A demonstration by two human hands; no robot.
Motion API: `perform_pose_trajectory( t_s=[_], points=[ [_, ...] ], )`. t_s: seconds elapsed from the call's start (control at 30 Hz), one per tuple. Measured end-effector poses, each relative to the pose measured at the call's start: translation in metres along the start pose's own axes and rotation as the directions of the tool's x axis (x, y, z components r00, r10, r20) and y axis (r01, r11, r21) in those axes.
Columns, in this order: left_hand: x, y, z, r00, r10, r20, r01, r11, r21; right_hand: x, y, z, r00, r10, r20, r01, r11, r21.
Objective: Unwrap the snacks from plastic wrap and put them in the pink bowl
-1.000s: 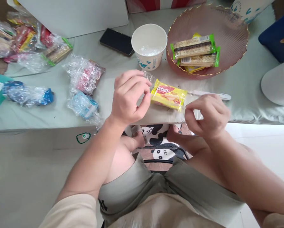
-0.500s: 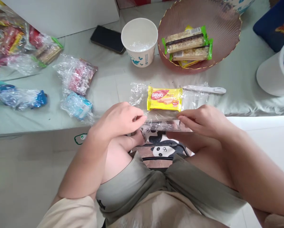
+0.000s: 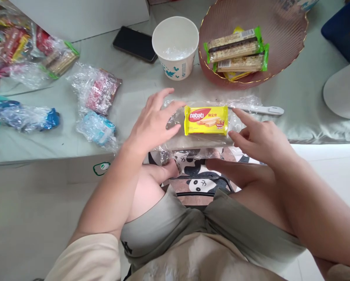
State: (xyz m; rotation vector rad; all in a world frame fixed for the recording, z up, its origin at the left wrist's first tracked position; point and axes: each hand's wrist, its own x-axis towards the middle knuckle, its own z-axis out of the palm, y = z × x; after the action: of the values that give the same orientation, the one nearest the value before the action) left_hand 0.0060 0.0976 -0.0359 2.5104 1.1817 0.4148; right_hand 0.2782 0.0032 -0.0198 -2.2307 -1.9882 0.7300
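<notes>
A yellow wafer packet [image 3: 206,120] with a red label lies flat on a sheet of clear plastic film [image 3: 175,142], whose near part hangs over the table edge. My left hand [image 3: 156,119] is just left of the packet, fingers spread and holding nothing. On the other side my right hand [image 3: 258,134] has its index finger and thumb apart at the packet's right end; whether they touch it I cannot tell. A white slim cutter-like tool [image 3: 268,110] lies behind that hand, partly under film.
Behind stand a white paper cup [image 3: 176,66] with film inside and a pink gold-rimmed bowl [image 3: 283,58] holding wrapped bars. A black phone [image 3: 135,43] lies left of the cup. Film-wrapped snacks [image 3: 101,91] are at left; a white container [image 3: 340,91] stands right.
Both hands have let go of the film's near edge. The left moved up and opened beside the packet; the right moved slightly right, its fingers spreading. The camera view shifted a little.
</notes>
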Motion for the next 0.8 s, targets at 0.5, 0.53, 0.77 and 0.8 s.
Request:
perform_pose_trajectory(
  t_s=[0.5, 0.53, 0.77, 0.8],
  points=[
    [0.045, -0.042, 0.035, 0.9, -0.372, -0.229, 0.214, 0.832, -0.512, 0.021, 0.009, 0.036, 0.861, -0.245, -0.446, 0.336, 0.932, 0.138],
    [0.048, -0.046, 0.036, 0.895, -0.384, -0.227, 0.23, 0.835, -0.5, 0.023, 0.009, 0.036, 0.872, -0.209, -0.442, 0.307, 0.938, 0.162],
    [0.055, -0.073, 0.031, 0.827, -0.479, -0.295, 0.327, 0.836, -0.44, 0.032, 0.007, 0.031, 0.873, -0.041, -0.486, 0.154, 0.969, 0.195],
    [0.054, -0.074, 0.033, 0.817, -0.493, -0.3, 0.318, 0.818, -0.48, 0.031, 0.008, 0.03, 0.867, -0.026, -0.497, 0.14, 0.971, 0.194]
  ],
)
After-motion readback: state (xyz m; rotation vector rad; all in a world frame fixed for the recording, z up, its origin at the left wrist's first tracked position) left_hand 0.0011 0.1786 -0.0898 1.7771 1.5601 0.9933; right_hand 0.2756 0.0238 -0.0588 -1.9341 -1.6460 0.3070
